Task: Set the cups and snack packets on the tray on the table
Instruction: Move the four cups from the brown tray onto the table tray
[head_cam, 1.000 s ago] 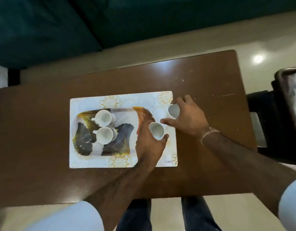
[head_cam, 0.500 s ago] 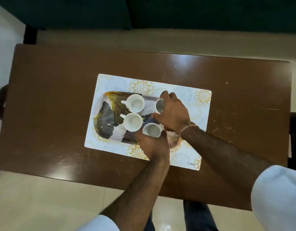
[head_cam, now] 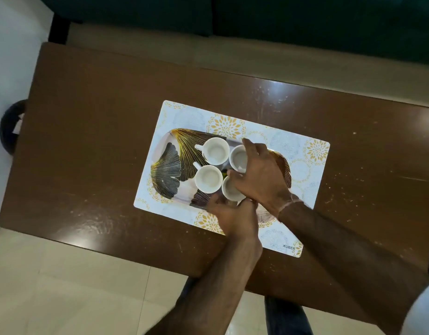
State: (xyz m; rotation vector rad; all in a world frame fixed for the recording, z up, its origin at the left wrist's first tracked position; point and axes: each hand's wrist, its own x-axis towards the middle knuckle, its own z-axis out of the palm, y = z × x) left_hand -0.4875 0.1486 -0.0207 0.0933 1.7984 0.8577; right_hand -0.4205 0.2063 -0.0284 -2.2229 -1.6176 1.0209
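White cups (head_cam: 216, 151), four, stand on one tray (head_cam: 165, 165); two hands (head_cam: 261, 180) grip two.

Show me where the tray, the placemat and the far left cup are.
tray (head_cam: 168, 163), head view, leaf-patterned left part.
placemat (head_cam: 315, 151), head view, far right corner.
far left cup (head_cam: 216, 151), head view, inside bottom.

Hiding much of the tray's (head_cam: 170, 151) right end, part of two cups (head_cam: 237, 157) (head_cam: 230, 189) under crossing hands (head_cam: 260, 176) (head_cam: 232, 215); sleeve (head_cam: 423, 310) running off the right edge.

White sleeves (head_cam: 426, 308), thread wristband (head_cam: 289, 206), dark trousers (head_cam: 287, 315)
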